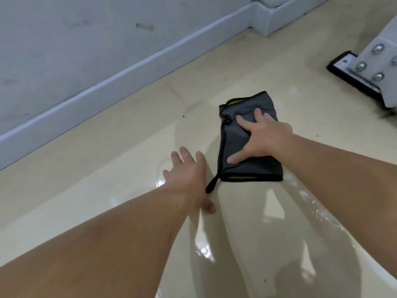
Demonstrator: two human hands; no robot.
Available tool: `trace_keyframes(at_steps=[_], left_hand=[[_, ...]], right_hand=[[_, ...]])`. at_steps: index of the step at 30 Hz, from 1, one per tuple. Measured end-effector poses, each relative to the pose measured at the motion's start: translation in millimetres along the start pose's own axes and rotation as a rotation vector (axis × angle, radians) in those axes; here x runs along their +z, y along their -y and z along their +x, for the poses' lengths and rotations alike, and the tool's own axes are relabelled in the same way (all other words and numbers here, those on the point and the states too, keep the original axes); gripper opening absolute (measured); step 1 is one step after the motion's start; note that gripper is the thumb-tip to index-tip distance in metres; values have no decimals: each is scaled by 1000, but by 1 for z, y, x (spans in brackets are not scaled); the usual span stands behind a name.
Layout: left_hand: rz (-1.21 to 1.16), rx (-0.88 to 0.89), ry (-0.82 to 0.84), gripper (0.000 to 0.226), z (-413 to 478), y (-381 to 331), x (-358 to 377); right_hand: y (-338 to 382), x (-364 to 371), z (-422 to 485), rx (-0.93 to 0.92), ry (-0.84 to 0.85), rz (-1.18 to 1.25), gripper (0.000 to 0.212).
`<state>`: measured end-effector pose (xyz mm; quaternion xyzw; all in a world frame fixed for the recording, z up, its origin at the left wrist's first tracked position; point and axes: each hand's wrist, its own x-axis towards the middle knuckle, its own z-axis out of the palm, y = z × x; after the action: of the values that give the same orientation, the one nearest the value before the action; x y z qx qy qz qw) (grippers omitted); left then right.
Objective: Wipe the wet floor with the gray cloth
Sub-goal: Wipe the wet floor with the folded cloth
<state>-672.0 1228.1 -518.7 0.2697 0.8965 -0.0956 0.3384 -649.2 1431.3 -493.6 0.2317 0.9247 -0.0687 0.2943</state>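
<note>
Glossy beige floor (107,190) fills the view, smooth and shiny, with a thin film of water (311,211) that catches bright glints near the bottom and along the right. Pale gray wall (64,50) runs across the top left, its paint scuffed and chipped, with a plain baseboard (129,69) at its foot. At the upper right stands a white metal leg (378,61) with round bolt heads, set on a flat plate edged in black.

Near the middle lies the cloth (242,138), folded into a rough rectangle. Its fabric is soft, matte gray, trimmed in black, with a strip of yellow-green lining at both short ends and a black loop trailing from its near left corner.

Right hand (262,138) rests palm-down on the cloth, arm stretched forward, fingers (242,123) spread and flat against the fabric, the thumb out toward the near edge; nothing is pinched.

Left hand (189,177) is just left of the cloth, beside the loop, palm down and low over the wet floor, fingers loosely apart and holding nothing. Whether it touches the floor cannot be told.
</note>
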Motion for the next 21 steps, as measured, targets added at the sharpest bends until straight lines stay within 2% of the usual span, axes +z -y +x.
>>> trace_keyframes(at_steps=[7, 12, 16, 21], left_hand=[[25, -20, 51, 159, 4, -3, -4], [36, -29, 44, 159, 7, -6, -4], [27, -36, 23, 161, 8, -4, -1], [43, -10, 28, 163, 12, -3, 1]], right_hand=[[-48, -17, 18, 227, -6, 225, 150], [-79, 0, -9, 334, -41, 253, 142], [-76, 38, -50, 290, -69, 188, 132], [-55, 92, -112, 101, -52, 123, 129]])
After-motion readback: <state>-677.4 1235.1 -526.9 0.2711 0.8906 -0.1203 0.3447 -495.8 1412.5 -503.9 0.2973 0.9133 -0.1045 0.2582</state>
